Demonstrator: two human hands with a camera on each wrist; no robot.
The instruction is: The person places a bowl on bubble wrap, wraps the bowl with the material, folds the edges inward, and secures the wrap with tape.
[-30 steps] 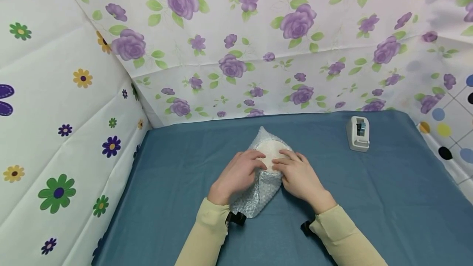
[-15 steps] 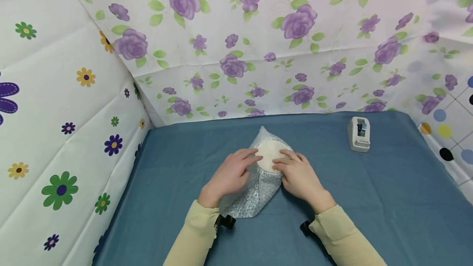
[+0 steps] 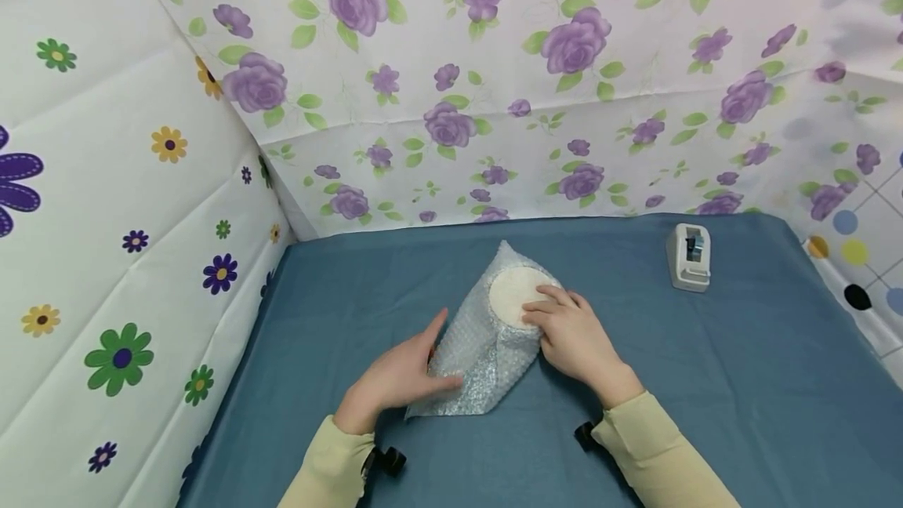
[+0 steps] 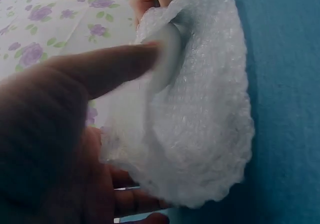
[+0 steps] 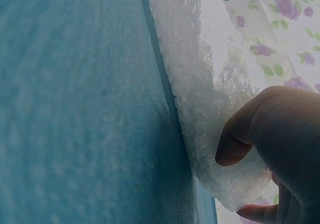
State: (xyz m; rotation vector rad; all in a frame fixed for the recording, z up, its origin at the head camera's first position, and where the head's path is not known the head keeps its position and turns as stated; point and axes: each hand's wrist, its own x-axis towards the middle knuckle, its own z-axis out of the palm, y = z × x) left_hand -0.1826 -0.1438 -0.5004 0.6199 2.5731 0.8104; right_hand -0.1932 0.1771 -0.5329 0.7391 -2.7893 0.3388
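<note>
A sheet of bubble wrap (image 3: 469, 355) lies partly folded on the blue cloth, its far end rising to a point. On it rests a white round thing (image 3: 509, 296) with a flat, disc-like face; its kind is unclear. My right hand (image 3: 577, 339) grips the wrap at the right side, fingertips over the white face and thumb (image 5: 235, 146) against the wrap's side. At the wrap's lower left, my left hand (image 3: 395, 373) has thumb and fingers spread apart. Its thumb (image 4: 125, 61) passes in front of the wrap in the left wrist view, while other fingertips show below.
A white tape dispenser (image 3: 690, 259) stands at the back right of the blue cloth (image 3: 339, 288). Flower-printed sheets (image 3: 395, 108) hang behind and to the left. Black wrist cameras (image 3: 384, 461) sit below the sleeves.
My left hand has left the white round thing and moved down and left to the wrap's lower left edge, its fingers spreading. My right hand has stayed in place.
</note>
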